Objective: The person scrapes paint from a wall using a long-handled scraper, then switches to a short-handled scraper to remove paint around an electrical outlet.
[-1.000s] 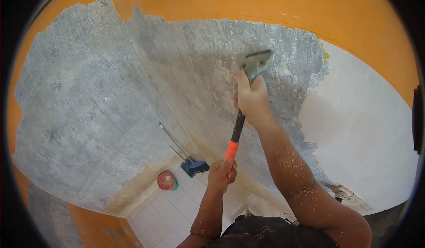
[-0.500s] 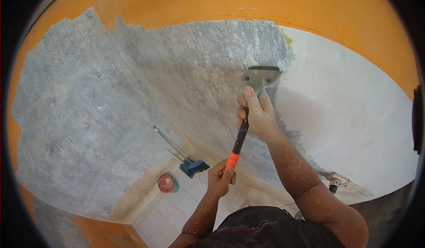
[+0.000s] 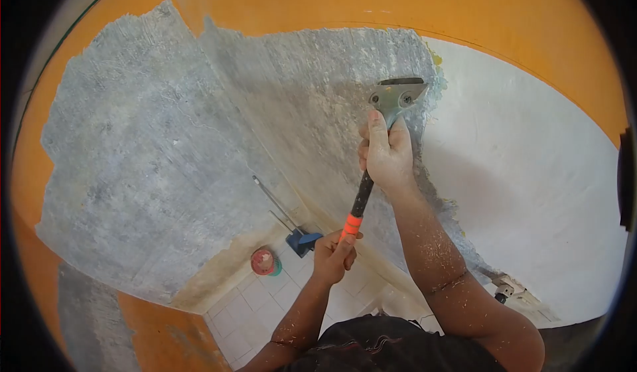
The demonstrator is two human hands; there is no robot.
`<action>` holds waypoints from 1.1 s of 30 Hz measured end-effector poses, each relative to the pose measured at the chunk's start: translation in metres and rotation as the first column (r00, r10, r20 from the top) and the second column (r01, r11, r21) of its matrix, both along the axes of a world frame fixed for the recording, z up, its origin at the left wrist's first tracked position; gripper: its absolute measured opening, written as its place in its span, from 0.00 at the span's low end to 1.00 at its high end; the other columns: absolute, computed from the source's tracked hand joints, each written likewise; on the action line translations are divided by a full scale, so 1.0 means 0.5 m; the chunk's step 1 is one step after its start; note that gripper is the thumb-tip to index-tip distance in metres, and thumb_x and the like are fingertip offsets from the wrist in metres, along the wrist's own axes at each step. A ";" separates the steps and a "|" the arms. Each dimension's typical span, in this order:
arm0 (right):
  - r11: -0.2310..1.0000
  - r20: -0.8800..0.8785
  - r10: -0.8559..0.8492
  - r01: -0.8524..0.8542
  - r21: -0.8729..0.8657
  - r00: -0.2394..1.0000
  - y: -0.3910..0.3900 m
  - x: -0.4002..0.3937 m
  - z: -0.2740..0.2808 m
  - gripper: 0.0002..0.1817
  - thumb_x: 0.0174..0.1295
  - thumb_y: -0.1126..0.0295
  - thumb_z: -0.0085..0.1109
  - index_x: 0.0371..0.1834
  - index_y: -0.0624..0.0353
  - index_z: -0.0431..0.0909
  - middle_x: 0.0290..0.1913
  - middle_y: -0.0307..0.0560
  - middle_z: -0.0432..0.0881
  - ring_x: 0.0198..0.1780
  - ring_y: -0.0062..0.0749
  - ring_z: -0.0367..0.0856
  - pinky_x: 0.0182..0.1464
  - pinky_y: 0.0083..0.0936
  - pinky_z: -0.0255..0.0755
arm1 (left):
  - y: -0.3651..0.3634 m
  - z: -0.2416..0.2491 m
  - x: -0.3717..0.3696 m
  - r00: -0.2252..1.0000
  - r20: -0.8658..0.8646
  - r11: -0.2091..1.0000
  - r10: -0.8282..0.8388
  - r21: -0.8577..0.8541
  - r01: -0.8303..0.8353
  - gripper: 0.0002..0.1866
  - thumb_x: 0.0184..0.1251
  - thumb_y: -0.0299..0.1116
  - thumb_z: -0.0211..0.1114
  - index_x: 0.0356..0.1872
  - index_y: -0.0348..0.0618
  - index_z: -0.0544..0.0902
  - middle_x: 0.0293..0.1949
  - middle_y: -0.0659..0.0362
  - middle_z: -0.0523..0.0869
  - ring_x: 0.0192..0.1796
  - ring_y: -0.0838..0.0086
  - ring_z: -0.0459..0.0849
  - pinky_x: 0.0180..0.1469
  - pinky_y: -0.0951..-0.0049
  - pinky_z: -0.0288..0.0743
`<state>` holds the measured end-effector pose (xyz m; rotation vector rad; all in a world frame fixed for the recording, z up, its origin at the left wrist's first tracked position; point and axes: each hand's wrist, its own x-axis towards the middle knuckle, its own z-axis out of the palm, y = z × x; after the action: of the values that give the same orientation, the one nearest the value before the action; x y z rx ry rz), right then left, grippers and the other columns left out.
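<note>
A long-handled scraper (image 3: 399,97) with a wide metal head, black shaft and orange grip is held in both hands against the wall. My right hand (image 3: 390,158) is closed around the neck, just below the head, with the thumb laid along it. Lower down, my left hand (image 3: 333,258) wraps the orange grip near the end of the handle. The blade lies over the rough grey bare patch (image 3: 298,100), close to its ragged border with the white coating (image 3: 524,153). Pale dust and flakes cling to my right hand and forearm.
Orange paint (image 3: 371,0) covers the wall's upper part. On the tiled floor (image 3: 249,299) stand a red pail (image 3: 263,261) and a blue dustpan (image 3: 298,242) with a long handle, partly behind my left hand. A wall fitting (image 3: 507,291) is low on the right.
The scraper head and my right hand have moved upward, my left hand only slightly. The camera view has shifted, so the wall corner and floor items appear further right.
</note>
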<state>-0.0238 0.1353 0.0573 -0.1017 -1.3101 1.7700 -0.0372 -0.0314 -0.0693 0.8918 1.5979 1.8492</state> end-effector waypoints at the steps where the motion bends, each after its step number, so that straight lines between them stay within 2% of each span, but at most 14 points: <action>1: 1.000 -0.005 0.002 -0.002 -0.002 1.000 0.000 0.001 -0.006 0.13 0.69 0.58 0.42 0.35 0.56 0.59 0.22 0.33 0.63 0.15 0.15 0.61 0.14 0.17 0.59 | 0.001 -0.003 0.007 0.998 0.059 1.000 -0.003 0.026 0.002 0.18 0.68 0.40 0.55 0.39 0.30 0.78 0.11 0.65 0.69 0.12 0.84 0.63 0.17 0.81 0.56; 4: 0.997 0.010 -0.065 0.064 0.046 0.998 0.001 0.016 -0.023 0.13 0.69 0.59 0.43 0.36 0.56 0.59 0.22 0.34 0.63 0.15 0.15 0.60 0.14 0.17 0.59 | -0.008 -0.008 0.018 0.999 0.037 0.998 -0.036 -0.040 0.038 0.20 0.69 0.43 0.51 0.37 0.31 0.76 0.10 0.62 0.70 0.11 0.82 0.64 0.16 0.80 0.57; 6: 1.000 0.099 -0.014 0.016 -0.020 0.995 0.000 0.022 -0.014 0.13 0.69 0.58 0.42 0.36 0.56 0.58 0.22 0.34 0.63 0.15 0.15 0.60 0.14 0.18 0.60 | -0.009 -0.003 0.016 0.996 0.068 0.998 -0.059 -0.029 0.061 0.19 0.69 0.43 0.51 0.37 0.31 0.76 0.10 0.62 0.70 0.11 0.82 0.64 0.16 0.80 0.57; 11: 0.997 0.078 0.046 -0.041 -0.063 0.996 -0.001 0.023 -0.005 0.13 0.69 0.59 0.43 0.37 0.56 0.59 0.22 0.34 0.63 0.15 0.15 0.61 0.15 0.18 0.60 | -0.015 0.010 0.023 0.993 0.105 0.998 -0.051 -0.024 0.053 0.18 0.68 0.42 0.52 0.37 0.32 0.76 0.10 0.62 0.70 0.10 0.82 0.64 0.15 0.80 0.57; 13: 0.997 0.060 0.005 -0.001 -0.079 0.998 -0.002 0.027 -0.012 0.12 0.69 0.63 0.43 0.39 0.61 0.60 0.21 0.36 0.66 0.13 0.17 0.64 0.13 0.18 0.59 | -0.019 0.012 0.035 0.991 0.133 0.999 -0.029 -0.021 0.032 0.19 0.67 0.42 0.58 0.38 0.31 0.77 0.11 0.65 0.68 0.12 0.84 0.63 0.16 0.81 0.56; 20: 0.994 0.068 0.037 -0.030 -0.106 0.997 0.001 0.027 -0.012 0.12 0.69 0.63 0.43 0.40 0.61 0.59 0.20 0.35 0.65 0.12 0.15 0.63 0.12 0.17 0.58 | -0.021 0.011 0.037 0.980 0.195 0.998 -0.052 -0.011 0.055 0.17 0.67 0.41 0.57 0.37 0.32 0.77 0.11 0.65 0.68 0.12 0.84 0.63 0.16 0.81 0.56; 23: 0.997 0.078 0.034 -0.029 -0.070 0.996 0.009 0.028 -0.027 0.12 0.68 0.64 0.45 0.39 0.63 0.61 0.20 0.36 0.66 0.14 0.18 0.65 0.15 0.21 0.61 | -0.012 -0.003 0.049 0.993 0.110 0.998 -0.035 -0.045 0.040 0.19 0.68 0.44 0.52 0.36 0.33 0.76 0.10 0.62 0.69 0.10 0.81 0.64 0.15 0.80 0.56; 25: 0.977 0.126 -0.130 0.105 0.185 0.983 0.019 0.012 -0.032 0.11 0.69 0.61 0.44 0.39 0.57 0.59 0.23 0.35 0.65 0.14 0.15 0.61 0.13 0.17 0.59 | -0.001 -0.013 0.048 0.983 0.160 0.996 -0.085 0.037 0.080 0.20 0.69 0.45 0.51 0.36 0.34 0.75 0.10 0.62 0.69 0.10 0.80 0.64 0.15 0.79 0.56; 28: 0.961 0.208 -0.175 0.121 0.248 0.962 0.039 -0.001 -0.029 0.11 0.69 0.62 0.44 0.39 0.59 0.60 0.23 0.36 0.65 0.13 0.16 0.62 0.13 0.18 0.59 | 0.025 -0.015 0.048 0.985 0.145 0.995 -0.091 0.056 0.084 0.21 0.68 0.47 0.50 0.36 0.35 0.74 0.10 0.62 0.69 0.10 0.80 0.64 0.15 0.79 0.56; 33: 0.957 0.218 -0.214 0.160 0.242 0.952 0.036 0.005 -0.039 0.11 0.68 0.63 0.44 0.38 0.60 0.61 0.22 0.37 0.67 0.13 0.17 0.64 0.13 0.19 0.60 | 0.021 -0.018 0.061 0.987 0.148 0.998 -0.066 0.019 0.064 0.20 0.68 0.47 0.50 0.36 0.35 0.74 0.09 0.61 0.69 0.11 0.80 0.64 0.15 0.79 0.56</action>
<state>-0.0212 0.1533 0.0380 -0.3160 -1.6098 1.4728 -0.0067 -0.0209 -0.0785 0.7830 1.4506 1.8382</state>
